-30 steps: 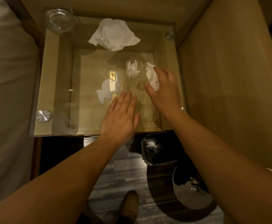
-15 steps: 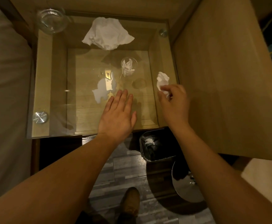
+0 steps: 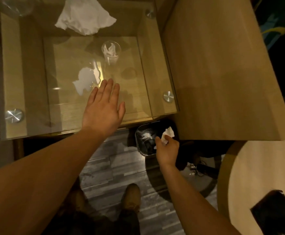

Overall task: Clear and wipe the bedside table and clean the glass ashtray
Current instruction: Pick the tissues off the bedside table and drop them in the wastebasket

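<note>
while the left hand [image 3: 102, 109] lies flat, fingers spread, on the glass table [image 3: 36, 73], right grip [image 3: 167, 148] pinching a crumpled tissue [image 3: 168, 134] over the half-hidden bin [image 3: 140, 141]

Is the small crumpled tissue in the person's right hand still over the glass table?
No, the right hand pinches the small crumpled tissue above the bin on the floor, off the glass table.
</note>
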Action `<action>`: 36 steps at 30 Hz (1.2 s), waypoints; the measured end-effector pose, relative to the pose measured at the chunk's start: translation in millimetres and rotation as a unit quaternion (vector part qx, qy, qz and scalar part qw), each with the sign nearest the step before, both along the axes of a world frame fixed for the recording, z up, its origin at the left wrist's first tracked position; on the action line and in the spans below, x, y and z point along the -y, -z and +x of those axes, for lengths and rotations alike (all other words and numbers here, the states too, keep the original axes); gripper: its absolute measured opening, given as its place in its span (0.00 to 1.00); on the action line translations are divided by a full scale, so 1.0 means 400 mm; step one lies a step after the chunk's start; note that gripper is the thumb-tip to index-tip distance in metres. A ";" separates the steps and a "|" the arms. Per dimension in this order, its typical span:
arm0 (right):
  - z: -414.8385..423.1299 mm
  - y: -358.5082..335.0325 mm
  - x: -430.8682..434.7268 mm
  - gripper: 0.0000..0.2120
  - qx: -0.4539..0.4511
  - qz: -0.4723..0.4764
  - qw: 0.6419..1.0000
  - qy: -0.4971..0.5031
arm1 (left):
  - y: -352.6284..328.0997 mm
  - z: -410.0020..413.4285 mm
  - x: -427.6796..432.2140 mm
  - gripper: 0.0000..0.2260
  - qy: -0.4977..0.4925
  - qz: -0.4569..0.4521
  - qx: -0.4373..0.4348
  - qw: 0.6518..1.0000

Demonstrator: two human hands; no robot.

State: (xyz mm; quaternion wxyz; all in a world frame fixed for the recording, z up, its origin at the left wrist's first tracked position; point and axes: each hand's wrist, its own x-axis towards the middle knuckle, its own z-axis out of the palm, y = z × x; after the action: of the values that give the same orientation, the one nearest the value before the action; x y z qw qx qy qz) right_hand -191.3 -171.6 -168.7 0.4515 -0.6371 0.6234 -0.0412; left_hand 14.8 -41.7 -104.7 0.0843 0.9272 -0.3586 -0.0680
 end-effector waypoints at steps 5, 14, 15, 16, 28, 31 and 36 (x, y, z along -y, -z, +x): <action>0.015 0.083 0.044 0.23 -0.070 0.072 0.994 -0.037 | 0.007 -0.002 0.000 0.28 -0.003 -0.005 0.002 1.000; 0.053 -0.238 0.028 0.17 -0.098 0.061 0.960 -0.256 | 0.000 -0.001 0.001 0.29 0.001 0.011 -0.011 1.000; 0.086 -0.293 0.024 0.17 -0.096 0.059 0.954 -0.276 | -0.001 0.000 0.001 0.29 0.001 0.011 -0.013 1.000; 0.127 -0.348 0.019 0.16 -0.080 0.043 0.953 -0.288 | -0.003 0.001 0.001 0.29 0.003 0.010 -0.016 1.000; 0.731 -0.361 0.041 0.44 0.078 -0.182 0.884 -0.424 | 0.004 0.010 0.001 0.29 0.006 -0.010 -0.031 0.999; 0.750 -0.316 0.046 0.39 0.050 -0.176 0.888 -0.422 | 0.011 0.009 0.003 0.29 0.004 -0.025 -0.033 0.999; 0.714 -0.306 0.058 0.28 0.091 -0.160 0.912 -0.367 | 0.014 0.009 0.003 0.29 0.005 -0.017 -0.024 1.000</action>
State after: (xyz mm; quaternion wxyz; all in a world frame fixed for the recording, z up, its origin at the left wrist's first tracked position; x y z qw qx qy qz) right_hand 94.4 -195.0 -46.5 0.3816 -0.8783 0.2864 -0.0298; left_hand 18.4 -42.7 -110.2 0.1083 0.9221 -0.3619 -0.0844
